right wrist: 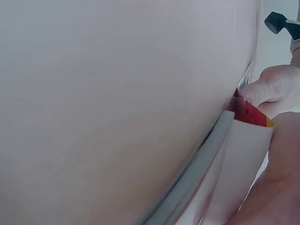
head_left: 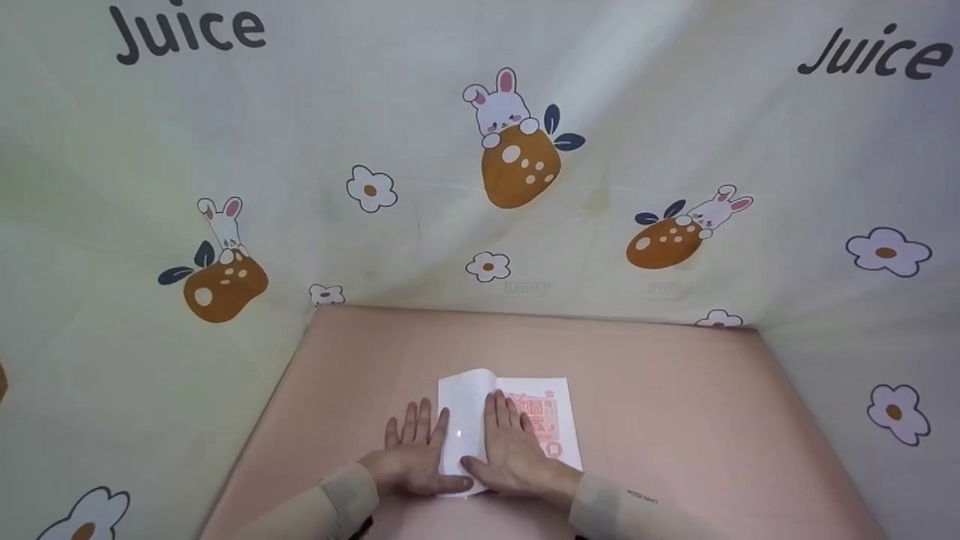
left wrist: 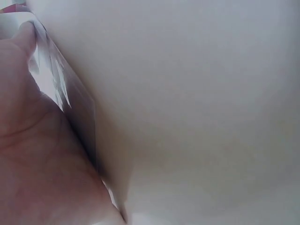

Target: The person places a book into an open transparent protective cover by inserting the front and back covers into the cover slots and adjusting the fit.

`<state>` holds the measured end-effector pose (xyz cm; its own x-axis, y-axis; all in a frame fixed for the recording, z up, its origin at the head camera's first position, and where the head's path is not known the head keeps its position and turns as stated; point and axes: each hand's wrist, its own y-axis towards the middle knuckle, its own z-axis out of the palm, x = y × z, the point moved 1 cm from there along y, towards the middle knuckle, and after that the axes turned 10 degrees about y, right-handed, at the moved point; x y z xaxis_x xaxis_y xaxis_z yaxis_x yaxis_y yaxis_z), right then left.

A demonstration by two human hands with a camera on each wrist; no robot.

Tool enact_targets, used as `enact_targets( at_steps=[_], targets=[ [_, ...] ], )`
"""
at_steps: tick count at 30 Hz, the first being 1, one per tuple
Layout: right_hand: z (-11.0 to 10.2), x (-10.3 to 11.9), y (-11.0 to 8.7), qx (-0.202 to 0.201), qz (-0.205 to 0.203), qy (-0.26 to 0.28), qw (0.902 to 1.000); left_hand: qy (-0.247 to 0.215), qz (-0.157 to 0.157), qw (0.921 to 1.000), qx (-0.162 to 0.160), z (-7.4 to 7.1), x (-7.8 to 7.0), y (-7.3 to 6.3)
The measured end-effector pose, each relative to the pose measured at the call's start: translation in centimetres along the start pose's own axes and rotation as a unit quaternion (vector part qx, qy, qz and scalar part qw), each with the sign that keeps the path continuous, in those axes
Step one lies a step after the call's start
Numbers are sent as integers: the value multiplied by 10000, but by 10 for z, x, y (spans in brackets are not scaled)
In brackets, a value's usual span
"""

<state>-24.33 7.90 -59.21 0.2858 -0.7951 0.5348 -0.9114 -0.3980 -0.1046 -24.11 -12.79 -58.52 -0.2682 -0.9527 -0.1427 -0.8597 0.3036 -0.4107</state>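
An open book [head_left: 463, 420] lies on the table in the head view, its plain white leaf curving up at the fold. On its right side shows a white page with red print [head_left: 551, 411]. My left hand [head_left: 409, 456] lies flat with fingers spread along the left edge, its thumb across the leaf's lower end. Over the fold, my right hand [head_left: 516, 454] presses with straight fingers, covering part of the red print. Seen from the right wrist, the curved leaf [right wrist: 243, 164] has a red and yellow inner side [right wrist: 251, 114]. Reflections glint on the cover [left wrist: 58, 77] in the left wrist view.
A pinkish table [head_left: 660, 405] extends around the book. Behind and beside it hangs a pale curtain [head_left: 420, 97] printed with rabbits, fruit and flowers. A dark strap piece [right wrist: 276, 22] shows near the left wrist in the right wrist view.
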Motion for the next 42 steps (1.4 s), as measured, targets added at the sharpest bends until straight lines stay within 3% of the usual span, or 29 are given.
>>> enact_targets(
  at_steps=[6,16,24,28,30,34,37,42],
  targets=[
    [1,-9,-11,11,55,199,9998,-58,31,9999,-92,-5,2,-2],
    [16,3,-3,372,333,-130,9987,-54,71,9999,103,-2,4,3],
    [0,1,0,269,101,85,9996,-235,161,9996,-68,-12,3,-1],
    [-16,-7,0,77,-45,68,9999,-544,259,9971,-470,-22,0,2],
    [-26,-12,0,-56,-81,39,9999,-609,330,9940,-849,-26,-4,6],
    [-44,-23,-3,-323,-28,210,9993,-478,466,9840,-1650,-30,-15,13],
    [-57,-34,-3,-544,136,333,9979,-367,630,9759,-2055,-32,-26,17],
    [-75,-57,-5,-898,692,587,9918,-219,890,9717,-2176,-35,-51,22]
  ],
)
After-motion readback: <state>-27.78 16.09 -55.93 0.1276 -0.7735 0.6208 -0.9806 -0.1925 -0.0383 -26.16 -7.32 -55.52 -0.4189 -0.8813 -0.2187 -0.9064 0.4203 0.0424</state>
